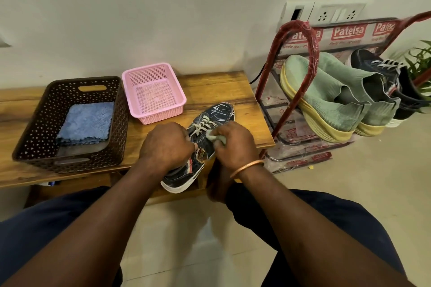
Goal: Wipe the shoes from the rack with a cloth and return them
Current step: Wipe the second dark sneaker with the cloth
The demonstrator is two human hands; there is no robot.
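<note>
Nearest to you are your two hands, both on the one sneaker (221, 112) that is off the rack. Your left hand (166, 144) has its fingers curled tight round the middle of the sneaker, just behind the laces. Your right hand (235, 144), with one bangle (247, 166) at the wrist, has its fingers curled close round one pale green cloth (218, 137), bunched small and touching the sneaker's right side beside the laces.

The sneaker is dark blue with pale scribbled lines on the toe. It lies on the right part of the wooden table (221, 86), with its toe pointing away from you and its heel past the near edge.

On the table there are two baskets. The brown basket (30, 137) sits to the left and holds a folded stack of blue cloths (86, 122); how many you cannot tell. The pink basket (179, 91) stands just right of it, a little farther off.

To the right, beside the table, stands one red rack (296, 77). It carries two green shoes (326, 91) side by side, and right of them at least one dark laced shoe (377, 70).
</note>
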